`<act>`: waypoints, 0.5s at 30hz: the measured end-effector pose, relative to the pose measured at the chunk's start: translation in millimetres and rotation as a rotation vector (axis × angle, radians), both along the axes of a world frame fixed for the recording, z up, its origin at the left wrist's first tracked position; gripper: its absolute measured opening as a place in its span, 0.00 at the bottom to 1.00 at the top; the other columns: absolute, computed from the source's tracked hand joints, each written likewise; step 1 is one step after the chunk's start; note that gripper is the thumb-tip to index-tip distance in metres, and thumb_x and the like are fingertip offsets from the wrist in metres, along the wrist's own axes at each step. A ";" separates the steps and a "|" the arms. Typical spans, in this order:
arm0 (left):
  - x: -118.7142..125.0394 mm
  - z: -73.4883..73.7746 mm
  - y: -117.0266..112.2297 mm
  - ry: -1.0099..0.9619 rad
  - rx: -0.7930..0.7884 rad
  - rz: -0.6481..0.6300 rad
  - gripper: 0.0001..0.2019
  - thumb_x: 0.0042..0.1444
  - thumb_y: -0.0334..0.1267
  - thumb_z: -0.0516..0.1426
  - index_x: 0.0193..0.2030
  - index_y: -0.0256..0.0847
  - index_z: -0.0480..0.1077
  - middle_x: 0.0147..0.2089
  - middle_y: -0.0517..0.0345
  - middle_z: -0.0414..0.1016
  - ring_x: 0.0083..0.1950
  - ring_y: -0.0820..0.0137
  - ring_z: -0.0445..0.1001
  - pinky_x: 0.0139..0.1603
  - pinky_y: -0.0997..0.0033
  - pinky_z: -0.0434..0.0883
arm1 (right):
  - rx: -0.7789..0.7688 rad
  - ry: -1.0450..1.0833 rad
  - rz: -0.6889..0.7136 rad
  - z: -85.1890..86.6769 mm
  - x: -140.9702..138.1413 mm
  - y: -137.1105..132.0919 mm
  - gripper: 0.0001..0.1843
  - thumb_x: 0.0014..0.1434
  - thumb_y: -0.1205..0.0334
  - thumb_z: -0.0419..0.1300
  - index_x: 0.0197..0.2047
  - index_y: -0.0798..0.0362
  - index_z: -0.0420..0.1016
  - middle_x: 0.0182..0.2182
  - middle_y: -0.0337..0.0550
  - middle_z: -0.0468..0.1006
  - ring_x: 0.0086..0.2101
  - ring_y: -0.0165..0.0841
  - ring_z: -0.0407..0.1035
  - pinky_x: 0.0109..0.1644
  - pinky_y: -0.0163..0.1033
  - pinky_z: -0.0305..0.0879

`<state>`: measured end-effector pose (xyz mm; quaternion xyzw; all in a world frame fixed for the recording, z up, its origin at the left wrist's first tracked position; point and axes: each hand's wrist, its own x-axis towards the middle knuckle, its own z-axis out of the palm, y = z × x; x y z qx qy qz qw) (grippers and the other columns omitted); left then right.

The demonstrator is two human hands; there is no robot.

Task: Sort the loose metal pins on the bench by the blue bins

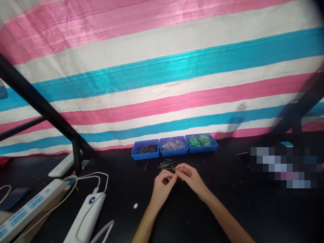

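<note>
My left hand (pixel 162 185) and my right hand (pixel 191 178) meet over the black table, thumbs and forefingers pinched with the tips almost touching. Whatever sits between those fingertips is too small to make out. Just beyond them lies a loose pile of thin metal pins, screws or nails (pixel 165 164), some yellowish and some dark. One more thin piece (pixel 145 166) lies apart to the left. Behind the pile is a row of blue bins: the left bin (pixel 146 156) holds similar dark pieces, the middle bin (pixel 174 152) clear plastic packets, the right bin (pixel 204 149) green packets.
At the left are a white power bank (pixel 84 219) with cables, a power strip (pixel 32 206) and a phone (pixel 15 198). Another dark phone (pixel 243 158) lies at right beside a pixelated area. Black frame bars (pixel 43 101) stand before a striped sheet (pixel 162 74).
</note>
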<state>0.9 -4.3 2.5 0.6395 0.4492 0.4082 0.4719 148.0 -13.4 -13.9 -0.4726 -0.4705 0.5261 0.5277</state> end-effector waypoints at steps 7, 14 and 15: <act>-2.6 -10.2 4.4 -0.017 -0.001 -0.002 0.11 0.48 0.44 0.59 0.29 0.38 0.77 0.34 0.54 0.70 0.28 0.74 0.66 0.26 0.75 0.60 | -0.024 -0.040 -0.014 5.1 1.9 -1.0 0.13 0.47 0.54 0.64 0.33 0.54 0.74 0.27 0.40 0.76 0.28 0.29 0.68 0.33 0.35 0.62; -3.8 -10.1 8.7 -0.142 -0.072 0.003 0.12 0.46 0.46 0.60 0.26 0.37 0.74 0.32 0.56 0.70 0.25 0.77 0.65 0.24 0.76 0.60 | 0.090 -0.012 -0.247 21.4 -10.0 -2.5 0.23 0.42 0.55 0.65 0.42 0.51 0.68 0.39 0.44 0.74 0.34 0.33 0.68 0.38 0.39 0.64; -4.5 -9.0 9.4 -0.162 -0.089 0.007 0.13 0.46 0.46 0.60 0.26 0.36 0.74 0.30 0.57 0.70 0.24 0.77 0.65 0.22 0.77 0.59 | 0.122 0.000 -0.287 29.5 -13.3 -5.1 0.24 0.42 0.56 0.65 0.43 0.50 0.66 0.41 0.45 0.73 0.37 0.33 0.67 0.39 0.39 0.63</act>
